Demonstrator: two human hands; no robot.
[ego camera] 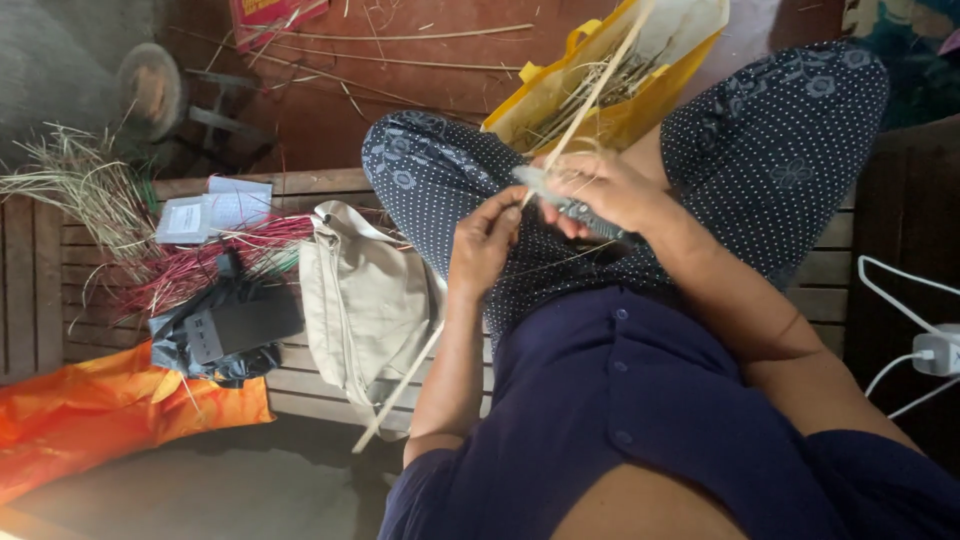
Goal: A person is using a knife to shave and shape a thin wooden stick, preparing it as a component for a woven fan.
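Note:
I sit cross-legged on a wooden slatted bench (320, 185). A long pale reed stick (400, 385) runs slantwise from the lower left, across my lap, up to the top middle. My left hand (485, 245) pinches this stick over my knee. My right hand (605, 188), just above and to the right, is closed on a small knife (575, 210) with a grey wrapped handle. The knife's blade end lies against the stick. Both hands are close together over my dotted dark trousers.
A yellow bag (540, 100) of pale strips stands beyond my knees. To my left lie a beige cloth bag (360, 300), a black plastic bag (235, 330), orange plastic (90, 415), red and green straw (200, 262) and papers (215, 208). A white plug with cables (938, 352) sits right.

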